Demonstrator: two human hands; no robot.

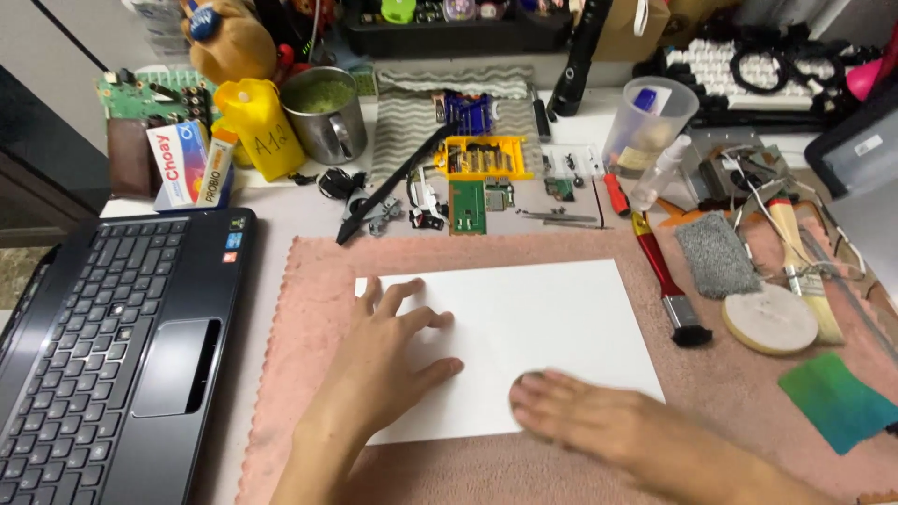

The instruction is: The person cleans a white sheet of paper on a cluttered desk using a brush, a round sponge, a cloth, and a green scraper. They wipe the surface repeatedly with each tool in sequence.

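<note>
A blank white sheet of paper (533,318) lies flat on a pink cloth mat (309,309) in front of me. My left hand (388,360) rests palm down on the sheet's left part, fingers spread. My right hand (599,421) lies flat over the sheet's lower right edge, fingers pointing left, slightly blurred. Neither hand holds anything.
A black laptop base (112,346) sits at the left. Behind the mat lie a yellow bit case (484,157), green circuit boards (468,208), small parts and a black tool. Right of the sheet: a red-handled brush (664,281), a grey pad, a round disc (769,318), a green cloth (837,400), a plastic cup.
</note>
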